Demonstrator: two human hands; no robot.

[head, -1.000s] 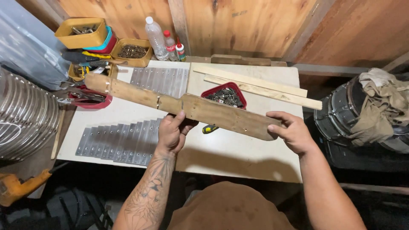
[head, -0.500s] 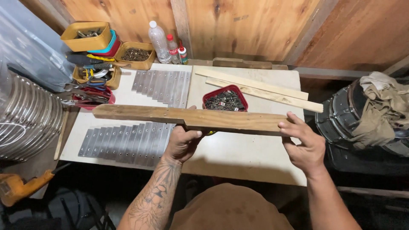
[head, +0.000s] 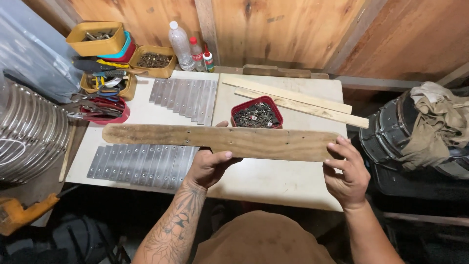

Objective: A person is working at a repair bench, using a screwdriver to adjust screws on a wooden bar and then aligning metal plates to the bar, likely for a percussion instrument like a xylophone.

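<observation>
I see my left hand (head: 211, 165) and right hand (head: 346, 172) each closing a grip on the wooden plank (head: 220, 141) held level mid-frame above the bench (head: 273, 178) (red tray (head: 257, 115) just behind, three bottles (head: 191, 49) upper centre).

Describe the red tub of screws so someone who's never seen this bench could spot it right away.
Start at the white table against the wooden wall. Just behind the long plank that both hands hold sits the red tub, left of two pale wooden strips. It is the only square red container standing alone mid-table, full of dark screws.
</observation>
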